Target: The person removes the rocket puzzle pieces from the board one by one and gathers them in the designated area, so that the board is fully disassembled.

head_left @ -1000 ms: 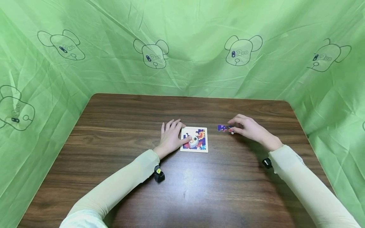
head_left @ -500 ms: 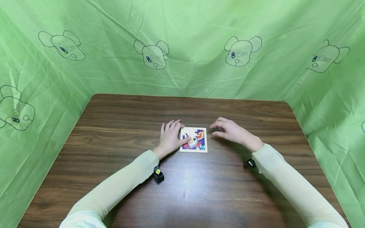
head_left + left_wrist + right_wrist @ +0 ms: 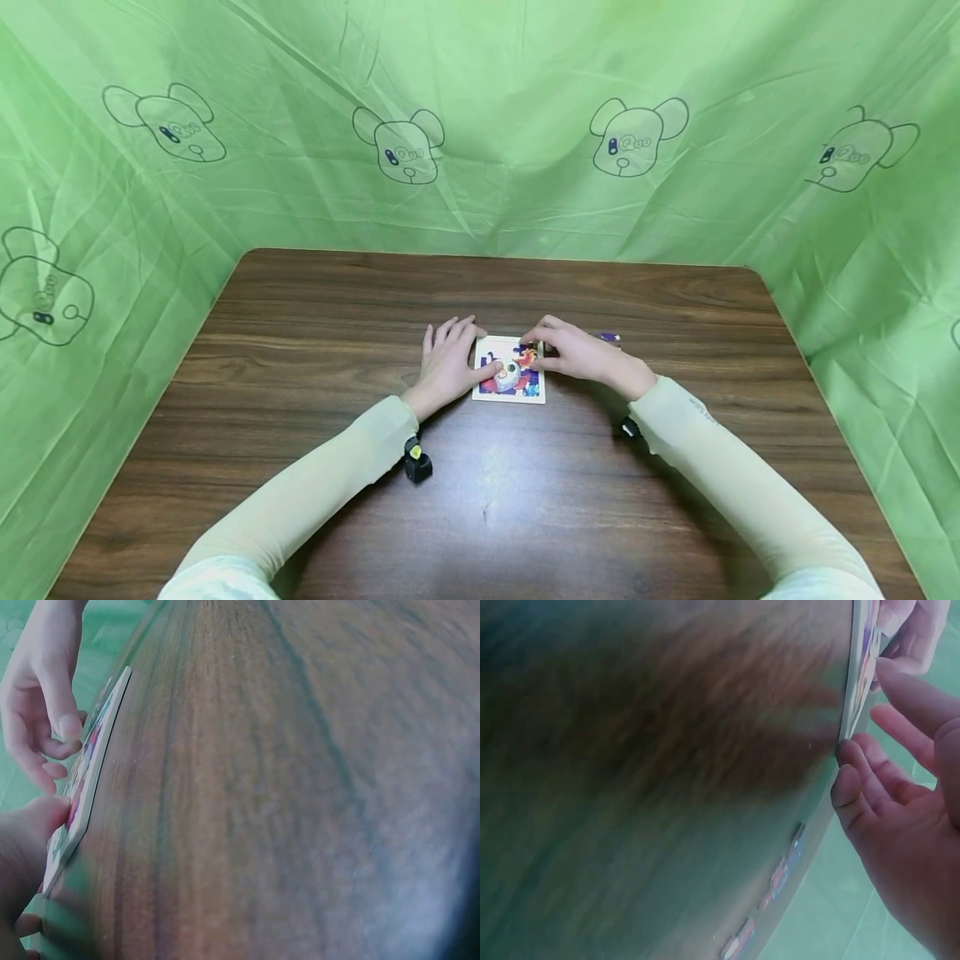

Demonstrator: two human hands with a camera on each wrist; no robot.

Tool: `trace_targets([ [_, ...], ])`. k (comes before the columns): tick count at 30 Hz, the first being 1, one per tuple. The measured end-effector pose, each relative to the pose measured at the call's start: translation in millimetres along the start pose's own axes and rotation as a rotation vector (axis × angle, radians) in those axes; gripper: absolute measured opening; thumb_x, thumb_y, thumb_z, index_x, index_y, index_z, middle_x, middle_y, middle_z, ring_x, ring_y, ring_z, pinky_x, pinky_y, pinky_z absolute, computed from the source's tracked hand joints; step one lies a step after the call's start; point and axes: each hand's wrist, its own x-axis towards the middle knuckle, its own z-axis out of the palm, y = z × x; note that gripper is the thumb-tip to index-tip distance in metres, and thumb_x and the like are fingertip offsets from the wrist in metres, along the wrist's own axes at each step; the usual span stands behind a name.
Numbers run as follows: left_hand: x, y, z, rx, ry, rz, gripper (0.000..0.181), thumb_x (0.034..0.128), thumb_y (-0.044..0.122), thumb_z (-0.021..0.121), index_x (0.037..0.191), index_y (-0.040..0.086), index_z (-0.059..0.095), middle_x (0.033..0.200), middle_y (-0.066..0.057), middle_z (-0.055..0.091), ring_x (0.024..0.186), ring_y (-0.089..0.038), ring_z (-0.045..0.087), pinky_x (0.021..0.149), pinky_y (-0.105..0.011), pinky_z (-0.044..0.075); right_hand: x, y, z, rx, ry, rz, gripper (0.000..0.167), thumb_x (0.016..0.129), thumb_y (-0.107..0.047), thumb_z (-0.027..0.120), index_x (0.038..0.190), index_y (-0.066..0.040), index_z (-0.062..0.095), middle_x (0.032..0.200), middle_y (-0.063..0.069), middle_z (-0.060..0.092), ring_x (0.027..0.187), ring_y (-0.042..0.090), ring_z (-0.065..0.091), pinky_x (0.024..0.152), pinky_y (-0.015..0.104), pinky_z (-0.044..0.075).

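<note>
Near the middle of the wood-grain bench (image 3: 570, 508) lies a framed jigsaw puzzle (image 3: 516, 382). At its left edge the left hand (image 3: 450, 365) has its fingers spread, thumb on the picture. The right hand (image 3: 581, 354) bends over the upper right part; whether it pinches a piece I cannot tell. Loose jigsaw pieces (image 3: 781, 877) lie near the right hand.

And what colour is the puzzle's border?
The puzzle's border is pale cream; it shows best in the head view.
</note>
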Motion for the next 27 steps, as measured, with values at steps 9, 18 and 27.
trace_targets([
  [9, 0.2, -0.6, 1.3, -0.003, 0.003, -0.001, 0.063, 0.0898, 0.061, 0.073, 0.135, 0.019, 0.059, 0.165, -0.009, 0.040, 0.154, -0.034, 0.026, 0.125, -0.063, 0.002, 2.6, -3.7, 3.4, 0.005, -0.014, 0.018, 0.040, 0.098, -0.016, 0.074, 0.136, -0.008, 0.068, 0.124, 0.014, 0.058, 0.097, 0.025, 0.060, 0.087, 0.042, 0.053],
  [18, 1.5, -2.0, 2.3, 0.002, 0.013, 0.002, 0.063, 0.0896, 0.061, 0.073, 0.135, 0.019, 0.059, 0.164, -0.009, 0.040, 0.154, -0.035, 0.026, 0.125, -0.064, 0.002, 5.4, -6.6, -0.3, 0.029, -0.051, 0.034, 0.039, 0.097, -0.013, 0.074, 0.135, -0.009, 0.067, 0.128, 0.016, 0.055, 0.107, 0.028, 0.060, 0.097, 0.049, 0.052],
  [27, 1.0, -1.1, 3.1, -0.001, 0.012, -0.006, 0.064, 0.0887, 0.061, 0.074, 0.135, 0.018, 0.060, 0.164, -0.010, 0.041, 0.154, -0.035, 0.026, 0.124, -0.064, 0.002, 8.4, -9.9, -2.1, 0.055, -0.088, 0.080, 0.036, 0.097, -0.008, 0.073, 0.133, -0.010, 0.067, 0.127, 0.017, 0.053, 0.109, 0.030, 0.060, 0.099, 0.051, 0.051],
])
